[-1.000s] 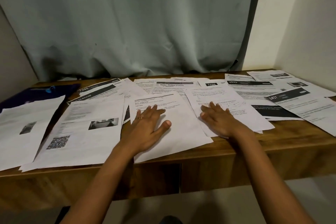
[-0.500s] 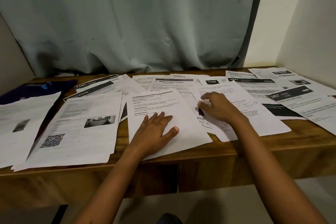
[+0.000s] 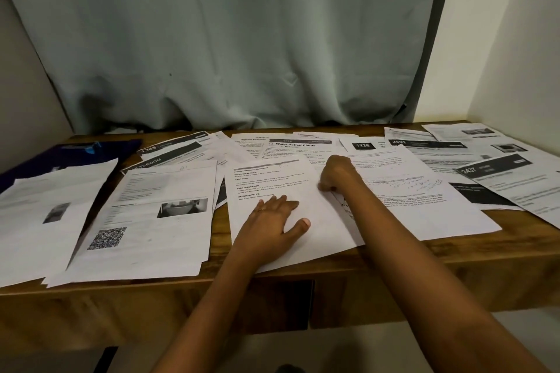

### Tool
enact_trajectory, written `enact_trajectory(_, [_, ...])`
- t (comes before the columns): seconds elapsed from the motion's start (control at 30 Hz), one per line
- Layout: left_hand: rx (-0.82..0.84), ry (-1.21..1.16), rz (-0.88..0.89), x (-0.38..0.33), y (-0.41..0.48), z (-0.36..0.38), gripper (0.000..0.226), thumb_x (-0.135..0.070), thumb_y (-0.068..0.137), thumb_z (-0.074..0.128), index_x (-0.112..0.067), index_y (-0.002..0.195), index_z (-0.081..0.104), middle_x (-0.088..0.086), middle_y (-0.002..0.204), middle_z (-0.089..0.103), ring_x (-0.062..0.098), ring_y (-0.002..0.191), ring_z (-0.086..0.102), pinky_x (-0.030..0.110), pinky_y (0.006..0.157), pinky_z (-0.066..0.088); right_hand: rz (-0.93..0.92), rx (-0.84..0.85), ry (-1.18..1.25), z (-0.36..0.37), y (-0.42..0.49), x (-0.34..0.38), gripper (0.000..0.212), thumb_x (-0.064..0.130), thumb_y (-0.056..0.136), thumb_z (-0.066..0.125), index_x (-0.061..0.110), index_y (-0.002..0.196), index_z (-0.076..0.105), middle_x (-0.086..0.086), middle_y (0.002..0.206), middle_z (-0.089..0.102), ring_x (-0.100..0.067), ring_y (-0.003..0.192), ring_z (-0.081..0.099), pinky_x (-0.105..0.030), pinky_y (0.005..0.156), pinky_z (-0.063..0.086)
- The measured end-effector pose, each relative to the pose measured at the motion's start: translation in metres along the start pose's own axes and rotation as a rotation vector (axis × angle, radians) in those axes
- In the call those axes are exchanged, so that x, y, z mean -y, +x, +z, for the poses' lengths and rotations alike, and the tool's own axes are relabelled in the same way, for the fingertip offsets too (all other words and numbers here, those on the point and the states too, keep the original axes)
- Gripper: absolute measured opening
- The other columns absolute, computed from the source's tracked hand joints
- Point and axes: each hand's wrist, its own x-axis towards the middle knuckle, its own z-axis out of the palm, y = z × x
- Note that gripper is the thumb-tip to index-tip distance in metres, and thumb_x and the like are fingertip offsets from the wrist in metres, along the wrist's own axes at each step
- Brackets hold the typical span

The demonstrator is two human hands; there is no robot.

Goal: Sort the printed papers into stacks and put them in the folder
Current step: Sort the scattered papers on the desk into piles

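The printed papers [image 3: 424,215] are white with black text; some carry black header bands with white numbers, as on the sheet marked 1226 [image 3: 362,146]; the QR-code sheet [image 3: 145,221] has a black-and-white square pattern and a grey photo; the folder [image 3: 60,157] is dark blue; the desk [image 3: 485,254] shows brown wood grain; the curtain [image 3: 227,39] is pale grey-green; the wall [image 3: 500,39] is cream.
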Motion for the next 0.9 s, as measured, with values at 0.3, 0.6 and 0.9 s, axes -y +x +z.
enact_trajectory(0.3, [-0.016,-0.018,0.005,-0.002,-0.002,0.0,0.061,-0.06,0.095,0.035,-0.029,0.148,0.032,-0.001,0.158,0.023,0.017,0.147,0.015,0.036,0.12,0.006,0.194,-0.035,0.146,0.006,-0.011,0.005,0.041,0.02,0.085,0.065,0.006,0.122,0.054,-0.014,0.129,0.053,-0.029,0.116,0.051,-0.031,0.079,0.043])
enact_trajectory(0.6, [-0.007,-0.016,0.0,-0.003,-0.003,-0.002,0.063,-0.06,0.095,0.035,-0.028,0.149,0.031,-0.001,0.159,0.022,0.018,0.147,0.014,0.035,0.119,0.005,0.12,-0.17,0.667,-0.002,-0.008,-0.01,0.031,0.013,0.089,0.06,0.003,0.118,0.056,-0.015,0.127,0.057,-0.03,0.114,0.054,-0.028,0.081,0.041])
enact_trajectory(0.9, [-0.045,-0.434,-0.041,-0.005,-0.014,-0.022,0.048,-0.045,0.095,0.051,-0.023,0.138,0.049,-0.003,0.148,0.043,0.01,0.135,0.038,0.033,0.114,0.03,-0.162,-0.922,1.155,-0.067,-0.044,0.023,0.026,0.016,0.095,0.053,-0.007,0.103,0.061,-0.012,0.103,0.063,-0.015,0.09,0.056,-0.013,0.07,0.036])
